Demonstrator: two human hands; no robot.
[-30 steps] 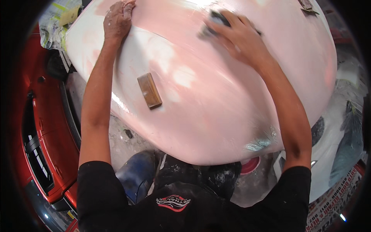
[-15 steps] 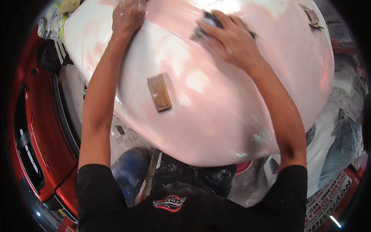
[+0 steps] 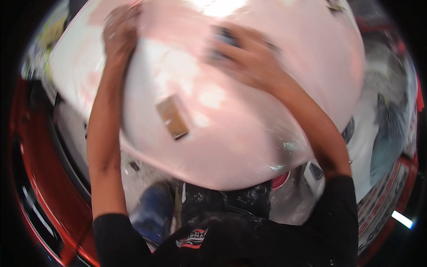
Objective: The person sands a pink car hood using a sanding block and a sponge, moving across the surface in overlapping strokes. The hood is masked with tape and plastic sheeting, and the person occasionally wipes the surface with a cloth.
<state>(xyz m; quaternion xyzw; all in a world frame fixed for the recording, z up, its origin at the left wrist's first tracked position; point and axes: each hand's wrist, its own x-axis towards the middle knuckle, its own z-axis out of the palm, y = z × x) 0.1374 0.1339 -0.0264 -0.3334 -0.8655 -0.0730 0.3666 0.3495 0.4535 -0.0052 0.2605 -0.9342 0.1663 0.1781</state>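
Note:
A large curved car-body panel [image 3: 222, 155], whitish with pink smooth patches, spreads out in front of me. My right hand [image 3: 251, 58] presses a dark sanding block [image 3: 226, 38] against its surface; motion blurs the block and the fingertips. Farther left, my left hand [image 3: 121, 33] rests on the panel near its far side. Its fingers are smeared, so how they are bent is unclear. Between my forearms a flat brown block [image 3: 172, 118], wood-like in look, lies loose on the panel.
A folded piece of sandpaper [image 3: 335, 5] sits near the panel's far right edge. Red car bodywork [image 3: 38, 142] stands at the left. Plastic sheeting [image 3: 391, 138] drapes something at the right. Below the panel's near edge show a blue object [image 3: 153, 207] and a red round rim [image 3: 280, 180].
The view has shifted, so panel and brown block appear farther left. My left hand sits farther left on the panel. My right hand still holds the sanding block, blurred and slightly displaced.

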